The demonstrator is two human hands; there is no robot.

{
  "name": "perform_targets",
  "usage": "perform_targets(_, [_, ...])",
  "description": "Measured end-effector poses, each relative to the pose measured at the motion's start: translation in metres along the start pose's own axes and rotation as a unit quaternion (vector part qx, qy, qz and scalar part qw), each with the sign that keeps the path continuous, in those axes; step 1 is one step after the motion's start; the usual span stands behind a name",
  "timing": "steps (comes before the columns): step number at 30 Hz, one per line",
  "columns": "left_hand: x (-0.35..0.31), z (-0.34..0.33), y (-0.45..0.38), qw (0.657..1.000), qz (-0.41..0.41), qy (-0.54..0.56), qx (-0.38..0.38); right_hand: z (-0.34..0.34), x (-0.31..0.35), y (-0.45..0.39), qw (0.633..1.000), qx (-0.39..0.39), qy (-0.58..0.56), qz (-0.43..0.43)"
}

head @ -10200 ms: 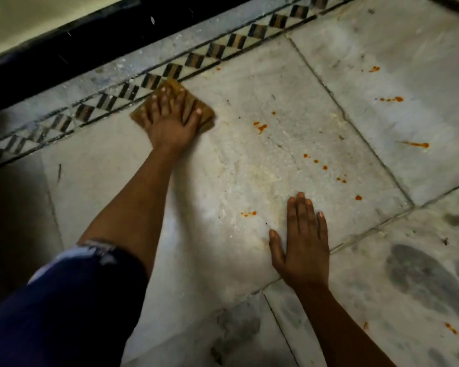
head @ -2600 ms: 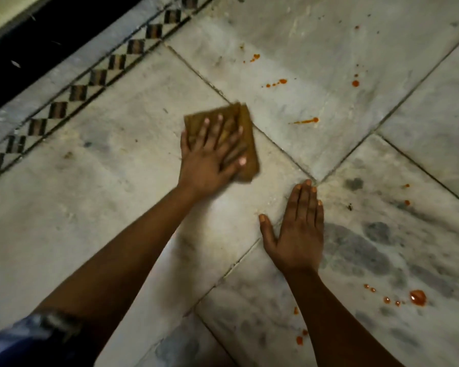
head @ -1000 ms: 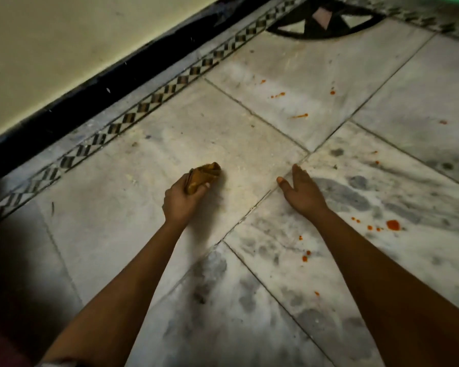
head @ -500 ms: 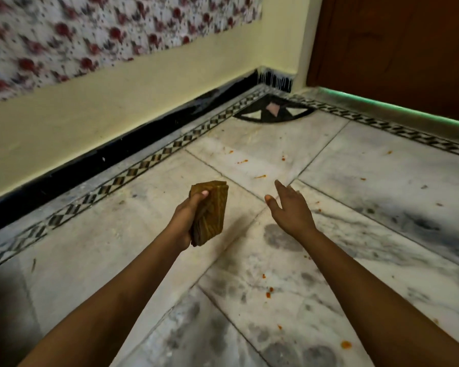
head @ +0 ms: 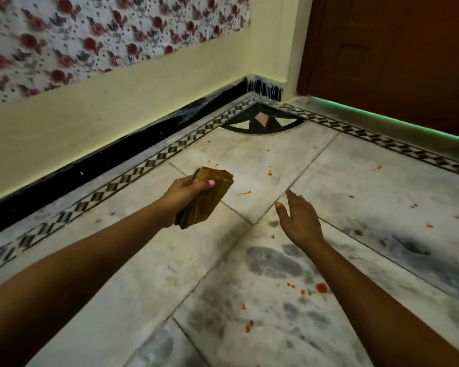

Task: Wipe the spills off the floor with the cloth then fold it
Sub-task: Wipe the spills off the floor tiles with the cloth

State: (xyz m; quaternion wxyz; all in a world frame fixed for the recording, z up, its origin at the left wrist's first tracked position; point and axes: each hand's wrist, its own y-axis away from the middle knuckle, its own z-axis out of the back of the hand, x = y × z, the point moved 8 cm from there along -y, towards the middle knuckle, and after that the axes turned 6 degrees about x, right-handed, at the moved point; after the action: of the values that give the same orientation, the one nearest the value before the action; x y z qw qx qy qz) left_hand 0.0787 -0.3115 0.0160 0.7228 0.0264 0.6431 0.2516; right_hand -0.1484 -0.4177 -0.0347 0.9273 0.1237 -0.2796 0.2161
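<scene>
Currently held: our left hand (head: pixel 182 198) grips the folded brown woven cloth (head: pixel 206 201), lifted above the white marble floor (head: pixel 133 263).
Free: our right hand (head: pixel 300 221), fingers loose.
Method: we press flat on the orange spill drops (head: pixel 321 287).

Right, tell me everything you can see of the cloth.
The cloth is mustard-brown with faint stripes, folded into a thick rectangular wad of layers. It is lifted off the floor, tilted, gripped at its upper end by the left hand, thumb across its face. Nothing else touches it; the right hand is apart.
</scene>
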Motion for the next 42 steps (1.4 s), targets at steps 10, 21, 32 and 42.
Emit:
perform_targets(10, [0.05,0.06,-0.12,0.982,-0.069,-0.04,-0.173,-0.085,-0.008,-0.083,0.996,0.043,0.073,-0.019])
perform_targets(21, [0.071,0.09,-0.234,0.92,-0.107,-0.185,-0.328,-0.116,-0.049,-0.155,0.986,-0.023,0.136,-0.092])
perform_targets(32, [0.118,0.068,-0.324,0.901,0.081,-0.399,-0.152,-0.136,-0.074,-0.181,0.971,-0.09,0.197,-0.096])
perform_targets(42, [0.095,0.045,-0.358,0.825,-0.052,-0.561,-0.041,-0.134,-0.072,-0.181,0.972,-0.096,0.188,-0.104])
